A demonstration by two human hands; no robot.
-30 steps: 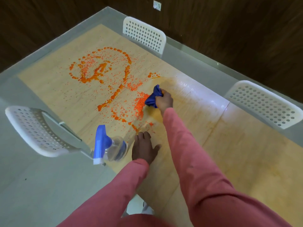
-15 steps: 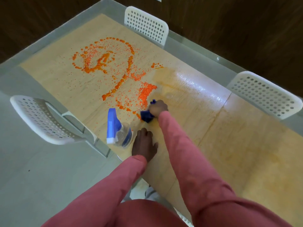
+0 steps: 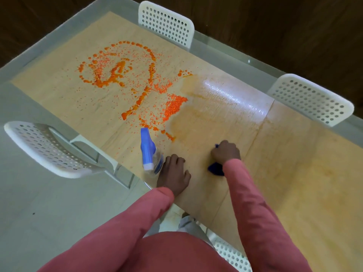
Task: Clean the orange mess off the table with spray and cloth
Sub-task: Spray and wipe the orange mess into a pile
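Table (image 3: 294, 173): pale wood-grain surface under a clear top with a grey-green border; a seam runs across it to the right of the right hand.
Orange mess (image 3: 125, 75): droplets and smears in a spiral on the far left part of the table, with a denser patch (image 3: 173, 108) at its near right edge. A faint orange film and a wet sheen lie over the surface to the right of that patch.
Cloth (image 3: 216, 169): dark blue, bunched, lying on the table near the front edge, well apart from the dense patch. Most of it is hidden under the right hand.
Right hand (image 3: 225, 152): fingers curled over the cloth, gripping it and pressing it to the table.
Spray bottle (image 3: 150, 154): clear body, blue trigger head, standing on the table near its front left edge, just beside the left hand. Blurred; no label or writing can be read.
Left hand (image 3: 173, 173): palm down on the table, fingers relaxed, holding nothing; whether it touches the bottle cannot be told.
Sleeves (image 3: 255, 213): pink, long, on both arms.
Chairs (image 3: 51, 150): white, perforated backs; one at the left, two at the far side, one at the near edge.
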